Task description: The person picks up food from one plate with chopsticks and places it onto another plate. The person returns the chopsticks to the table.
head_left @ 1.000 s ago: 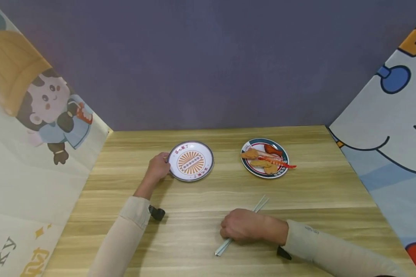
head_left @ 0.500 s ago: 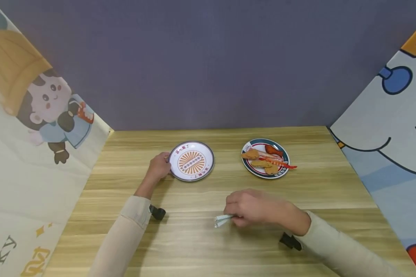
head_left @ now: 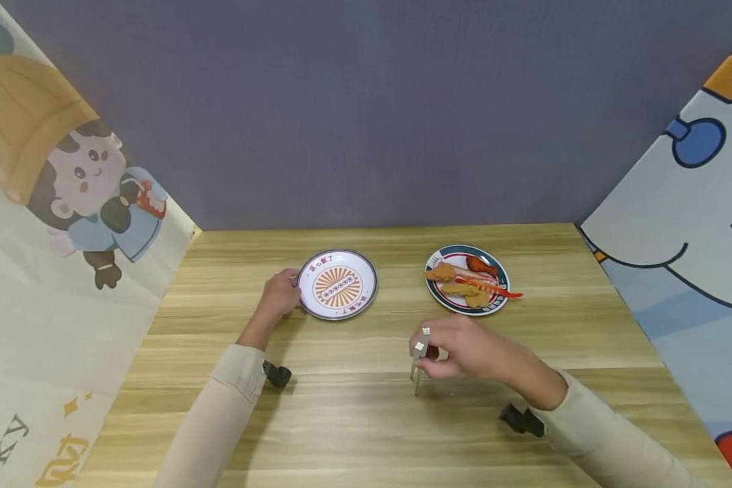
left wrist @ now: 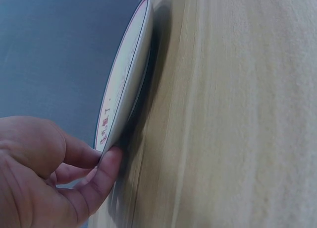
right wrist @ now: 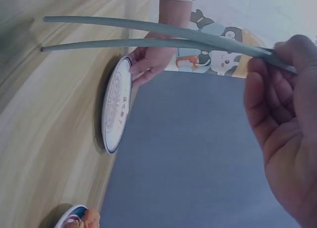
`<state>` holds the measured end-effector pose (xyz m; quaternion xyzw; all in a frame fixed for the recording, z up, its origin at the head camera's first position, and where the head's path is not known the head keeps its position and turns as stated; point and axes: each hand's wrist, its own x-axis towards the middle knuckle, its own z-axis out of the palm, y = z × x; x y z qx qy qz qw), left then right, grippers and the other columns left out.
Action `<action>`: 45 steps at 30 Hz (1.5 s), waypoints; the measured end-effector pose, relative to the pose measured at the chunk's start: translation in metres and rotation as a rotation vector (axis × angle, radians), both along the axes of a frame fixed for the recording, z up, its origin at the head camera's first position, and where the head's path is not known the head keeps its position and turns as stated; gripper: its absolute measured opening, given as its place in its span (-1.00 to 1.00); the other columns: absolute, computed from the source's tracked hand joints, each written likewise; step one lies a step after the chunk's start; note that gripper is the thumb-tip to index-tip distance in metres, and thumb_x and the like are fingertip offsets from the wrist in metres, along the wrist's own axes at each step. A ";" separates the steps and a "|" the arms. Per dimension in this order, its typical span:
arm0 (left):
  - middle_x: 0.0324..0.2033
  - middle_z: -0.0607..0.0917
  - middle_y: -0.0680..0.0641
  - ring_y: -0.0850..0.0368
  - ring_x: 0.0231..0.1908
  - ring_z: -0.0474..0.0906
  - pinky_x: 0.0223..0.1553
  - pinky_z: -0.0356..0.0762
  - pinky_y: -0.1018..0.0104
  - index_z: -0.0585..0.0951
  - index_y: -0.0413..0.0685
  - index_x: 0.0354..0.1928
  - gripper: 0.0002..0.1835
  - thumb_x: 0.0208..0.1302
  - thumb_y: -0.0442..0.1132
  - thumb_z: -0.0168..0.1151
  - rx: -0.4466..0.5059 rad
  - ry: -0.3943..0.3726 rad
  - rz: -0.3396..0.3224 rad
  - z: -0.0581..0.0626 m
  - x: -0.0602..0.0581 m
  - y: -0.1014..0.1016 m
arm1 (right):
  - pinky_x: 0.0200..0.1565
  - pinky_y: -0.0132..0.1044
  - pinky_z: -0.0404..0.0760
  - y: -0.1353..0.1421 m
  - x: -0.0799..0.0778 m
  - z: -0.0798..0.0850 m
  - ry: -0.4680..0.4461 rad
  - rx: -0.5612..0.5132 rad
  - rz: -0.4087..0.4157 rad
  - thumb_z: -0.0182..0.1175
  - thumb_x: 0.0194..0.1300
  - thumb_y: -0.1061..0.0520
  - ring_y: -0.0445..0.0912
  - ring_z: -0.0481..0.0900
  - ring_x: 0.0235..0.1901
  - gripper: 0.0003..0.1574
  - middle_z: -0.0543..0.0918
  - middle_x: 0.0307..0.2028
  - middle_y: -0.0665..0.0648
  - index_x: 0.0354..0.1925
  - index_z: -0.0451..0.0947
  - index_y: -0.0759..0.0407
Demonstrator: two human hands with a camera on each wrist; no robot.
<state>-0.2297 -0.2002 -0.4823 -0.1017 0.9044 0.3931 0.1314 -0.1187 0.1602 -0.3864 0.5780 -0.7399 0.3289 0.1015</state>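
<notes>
My left hand (head_left: 280, 293) pinches the left rim of a white plate (head_left: 337, 285) with an orange sunburst print; thumb above, fingers under the edge in the left wrist view. In my right hand (head_left: 463, 347) is a pair of grey-green chopsticks (right wrist: 148, 33), gripped near their thick ends between thumb and fingers. Their thin tips point down toward the table, slightly spread apart. Beyond the right hand lies a dark-rimmed plate (head_left: 436, 297) bearing a small drumstick (head_left: 480, 264), a red shrimp-like piece (head_left: 494, 287) that overhangs the rim, and several golden fried pieces (head_left: 460, 289).
The wooden table (head_left: 341, 427) ends at a purple-grey back panel (head_left: 366, 122). Cartoon-printed panels stand at the left (head_left: 36, 285) and right (head_left: 665, 224) sides. Bare wood lies between the two plates.
My right hand has lifted the chopsticks off the table, moved forward and right, and turned them from lying flat to tips down. The left hand and both plates stay where they were.
</notes>
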 end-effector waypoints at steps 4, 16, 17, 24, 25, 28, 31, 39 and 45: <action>0.12 0.64 -0.36 0.07 -0.35 0.65 -0.42 0.64 0.40 0.30 -0.21 0.49 -0.39 0.40 -0.41 0.01 0.005 -0.004 0.007 0.000 -0.001 0.000 | -0.34 -0.68 0.55 0.002 0.001 0.001 -0.049 0.043 -0.040 0.32 0.22 0.26 -0.33 0.56 -0.42 -0.83 0.65 -0.35 -0.10 -0.29 0.54 0.03; 0.19 0.61 -0.36 -0.06 -0.14 0.68 -0.28 0.69 0.37 0.29 -0.20 0.50 -0.39 0.40 -0.40 0.01 -0.029 0.001 -0.007 0.002 0.000 -0.001 | -0.37 -0.70 0.51 0.004 0.001 -0.005 -0.140 0.205 -0.065 0.34 0.05 0.30 -0.44 0.48 -0.38 -0.76 0.60 -0.40 -0.13 -0.36 0.53 0.00; 0.19 0.60 -0.37 -0.06 -0.14 0.68 -0.28 0.69 0.37 0.29 -0.20 0.50 -0.39 0.40 -0.41 0.00 -0.028 -0.002 -0.008 0.002 0.000 -0.001 | -0.37 -0.71 0.49 0.003 0.001 -0.006 -0.143 0.218 -0.058 0.34 0.05 0.29 -0.45 0.47 -0.39 -0.75 0.59 -0.42 -0.14 -0.38 0.52 -0.02; 0.20 0.59 -0.37 -0.02 -0.19 0.68 -0.33 0.67 0.40 0.30 -0.18 0.50 -0.38 0.39 -0.42 0.00 -0.009 -0.007 0.002 0.002 0.001 -0.001 | -0.39 -0.65 0.48 0.000 0.002 -0.010 -0.243 0.285 -0.089 0.37 0.06 0.27 -0.45 0.41 -0.43 -0.69 0.51 -0.52 -0.22 -0.49 0.46 -0.08; 0.21 0.59 -0.37 -0.03 -0.19 0.68 -0.33 0.67 0.40 0.30 -0.18 0.50 -0.38 0.39 -0.42 0.00 -0.008 -0.007 0.006 0.002 0.001 -0.001 | -0.40 -0.64 0.48 0.000 0.002 -0.009 -0.264 0.302 -0.100 0.37 0.07 0.27 -0.45 0.40 -0.44 -0.69 0.50 -0.52 -0.23 -0.50 0.45 -0.08; 0.22 0.59 -0.38 -0.04 -0.16 0.69 -0.32 0.67 0.40 0.29 -0.19 0.50 -0.38 0.39 -0.42 0.00 -0.006 -0.007 0.005 0.002 0.000 -0.001 | -0.43 -0.61 0.46 -0.001 0.001 -0.007 -0.318 0.352 -0.110 0.38 0.09 0.24 -0.45 0.38 -0.46 -0.69 0.48 -0.53 -0.24 -0.51 0.45 -0.08; 0.22 0.59 -0.38 -0.06 -0.12 0.70 -0.30 0.68 0.40 0.29 -0.20 0.50 -0.38 0.39 -0.42 0.00 -0.005 -0.003 -0.002 0.001 -0.001 -0.001 | -0.46 -0.61 0.43 -0.002 0.001 -0.007 -0.367 0.389 -0.105 0.39 0.08 0.21 -0.46 0.36 -0.48 -0.71 0.47 -0.54 -0.27 -0.52 0.48 -0.10; 0.22 0.60 -0.38 -0.12 -0.05 0.70 -0.24 0.72 0.36 0.30 -0.20 0.49 -0.38 0.38 -0.42 0.01 -0.009 -0.003 -0.002 0.001 -0.002 -0.001 | -0.50 -0.59 0.39 -0.003 0.003 -0.008 -0.387 0.407 -0.172 0.36 0.08 0.25 -0.45 0.35 -0.52 -0.71 0.47 -0.57 -0.27 -0.55 0.49 -0.08; 0.22 0.60 -0.38 -0.15 -0.01 0.69 -0.17 0.73 0.30 0.30 -0.21 0.49 -0.39 0.39 -0.41 0.00 -0.021 0.000 -0.013 0.001 -0.003 0.001 | -0.52 -0.58 0.34 0.001 0.003 -0.009 -0.319 0.329 -0.224 0.33 0.16 0.28 -0.44 0.30 -0.54 -0.64 0.39 -0.59 -0.24 -0.57 0.41 -0.05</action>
